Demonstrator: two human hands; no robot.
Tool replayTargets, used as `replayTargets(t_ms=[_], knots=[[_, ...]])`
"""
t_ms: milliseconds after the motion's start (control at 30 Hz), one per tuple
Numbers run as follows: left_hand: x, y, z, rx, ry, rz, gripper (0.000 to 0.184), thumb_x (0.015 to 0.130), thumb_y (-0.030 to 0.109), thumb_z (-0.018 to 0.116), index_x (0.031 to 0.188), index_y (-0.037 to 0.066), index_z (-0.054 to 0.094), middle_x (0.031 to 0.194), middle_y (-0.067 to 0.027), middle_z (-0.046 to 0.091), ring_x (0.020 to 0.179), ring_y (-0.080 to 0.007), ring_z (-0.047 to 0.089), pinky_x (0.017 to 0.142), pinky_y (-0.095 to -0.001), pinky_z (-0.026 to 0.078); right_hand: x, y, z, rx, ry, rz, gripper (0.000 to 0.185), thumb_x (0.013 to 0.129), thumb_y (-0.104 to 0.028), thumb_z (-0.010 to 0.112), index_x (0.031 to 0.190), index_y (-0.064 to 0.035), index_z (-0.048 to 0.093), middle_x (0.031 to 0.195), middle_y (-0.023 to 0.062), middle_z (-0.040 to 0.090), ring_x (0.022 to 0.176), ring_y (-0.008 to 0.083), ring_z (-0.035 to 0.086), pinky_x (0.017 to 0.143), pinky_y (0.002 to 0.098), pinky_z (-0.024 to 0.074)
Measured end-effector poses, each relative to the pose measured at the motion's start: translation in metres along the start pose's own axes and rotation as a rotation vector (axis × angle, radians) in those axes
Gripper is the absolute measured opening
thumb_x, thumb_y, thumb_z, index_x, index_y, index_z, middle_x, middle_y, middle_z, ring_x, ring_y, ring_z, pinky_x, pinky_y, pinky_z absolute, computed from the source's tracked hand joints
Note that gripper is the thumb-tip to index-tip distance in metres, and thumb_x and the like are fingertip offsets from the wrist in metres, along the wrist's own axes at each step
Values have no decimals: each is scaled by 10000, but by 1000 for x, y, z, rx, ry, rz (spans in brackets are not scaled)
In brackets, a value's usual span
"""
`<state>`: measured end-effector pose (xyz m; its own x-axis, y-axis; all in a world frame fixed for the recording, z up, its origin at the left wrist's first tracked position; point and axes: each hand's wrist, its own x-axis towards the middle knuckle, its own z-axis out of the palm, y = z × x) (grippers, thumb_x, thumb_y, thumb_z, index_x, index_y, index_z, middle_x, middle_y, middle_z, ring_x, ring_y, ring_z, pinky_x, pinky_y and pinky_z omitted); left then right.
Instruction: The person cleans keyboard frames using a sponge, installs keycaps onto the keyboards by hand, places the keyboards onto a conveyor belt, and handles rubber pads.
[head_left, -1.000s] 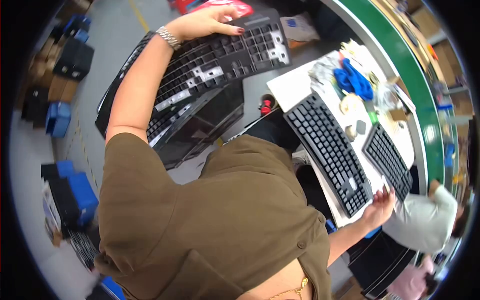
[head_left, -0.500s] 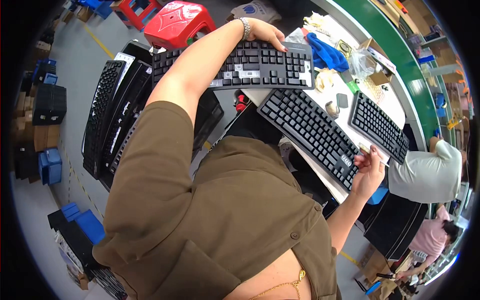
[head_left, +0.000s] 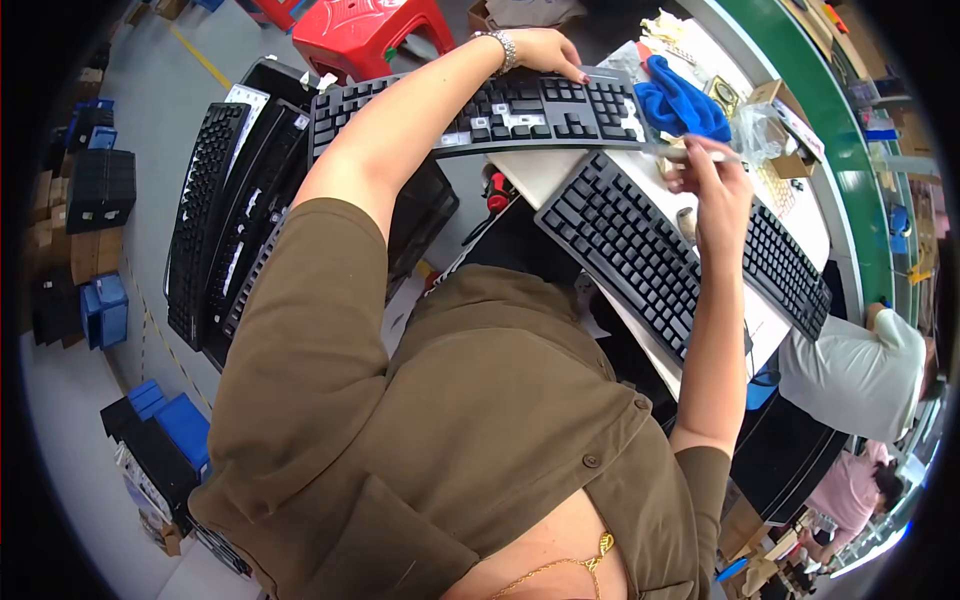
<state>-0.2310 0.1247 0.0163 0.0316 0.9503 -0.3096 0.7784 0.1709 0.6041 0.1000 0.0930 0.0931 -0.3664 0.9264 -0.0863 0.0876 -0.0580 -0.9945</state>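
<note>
The left hand (head_left: 540, 52), at the upper centre of the head view, grips the far edge of a black keyboard with gaps in its keys (head_left: 520, 112), its thumb lying along that edge. This keyboard spans the upper middle of the frame, and pale patches show among its keys where caps are missing. The right hand (head_left: 712, 175), right of the upper centre, is closed around a slender tool (head_left: 728, 158); blur hides its exact shape, and whether it touches the held keyboard's right end cannot be told. Below, a second keyboard (head_left: 630, 245) lies slantwise on the white surface (head_left: 535, 172), partly hidden by the right forearm, with a third keyboard (head_left: 785, 268) farther right. A blue cloth (head_left: 685, 105) and a clear plastic bag (head_left: 757, 132) sit at the upper right. More keyboards (head_left: 205, 205) stand close together at the left, below a red stool (head_left: 370, 35) at the top.
</note>
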Motion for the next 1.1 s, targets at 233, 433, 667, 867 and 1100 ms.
replayTargets(t_ms=[233, 433, 667, 867, 1100], knots=[[-21, -7, 6, -71, 304, 224, 421, 924, 411, 787, 1218, 110, 774, 1162, -105, 765, 996, -255, 740, 931, -383, 588, 65, 19, 64, -178, -71, -82, 204, 1004, -156, 650, 1085, 19, 715, 855, 103, 732, 657, 147, 702, 600, 229, 542], [-55, 15, 20, 252, 357, 269, 349, 921, 334, 797, 1200, 126, 776, 1213, -74, 724, 1086, -231, 700, 970, -370, 570, 86, 34, 85, -395, -78, -211, 209, 968, -167, 668, 1040, 13, 746, 835, 92, 735, 647, 165, 706, 604, 268, 538], [-56, 11, 29, 159, 373, 269, 333, 897, 312, 820, 1165, 116, 786, 1252, -76, 686, 1109, -244, 678, 994, -363, 548, 93, 38, 93, -663, -110, -381, 230, 951, -166, 646, 1031, 19, 756, 818, 113, 746, 655, 216, 716, 645, 315, 558], [-55, 8, 32, 153, 400, 284, 304, 902, 309, 816, 1129, 106, 802, 1262, -70, 682, 1113, -242, 678, 1001, -347, 539, 99, 35, 99, -769, -120, -382, 246, 957, -158, 615, 1013, 38, 754, 806, 135, 759, 672, 236, 732, 655, 331, 584], [-56, 9, 39, 196, 509, 327, 287, 883, 359, 818, 1048, 126, 836, 1224, -63, 717, 1051, -224, 697, 941, -351, 566, 109, 43, 89, -321, -93, 20, 264, 981, -122, 575, 968, 75, 751, 785, 165, 758, 688, 222, 764, 582, 295, 607]])
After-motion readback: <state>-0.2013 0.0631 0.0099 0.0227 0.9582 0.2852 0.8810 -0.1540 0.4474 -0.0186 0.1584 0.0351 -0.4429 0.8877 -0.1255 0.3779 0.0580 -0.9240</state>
